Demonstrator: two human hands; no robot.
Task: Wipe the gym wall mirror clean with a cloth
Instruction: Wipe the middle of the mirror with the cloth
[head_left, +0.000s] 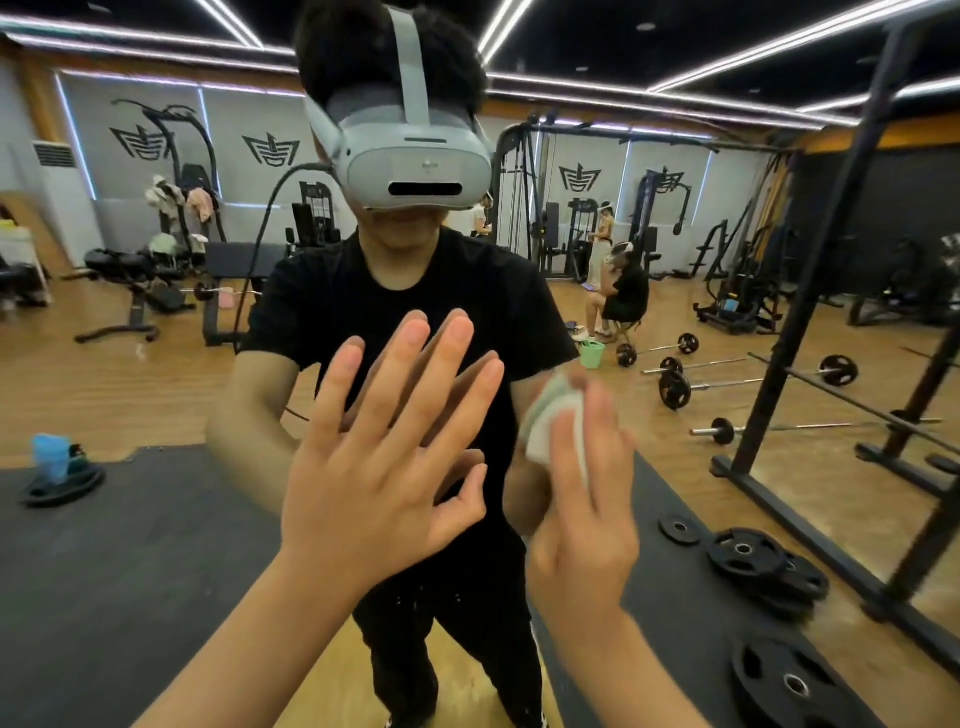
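Left hand (382, 457): fingers spread wide, palm flat against the mirror (130, 322), holding nothing.
Right hand (584, 499): just right of the left hand, pressing a folded pale cloth (550, 421) to the mirror; motion-blurred.
Mirror: reflects weight plates (769, 566) right of the hands.

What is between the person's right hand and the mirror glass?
In the head view, a folded white cloth with a pale green edge sits between the right hand and the gym wall mirror. The open left hand has nothing under it.
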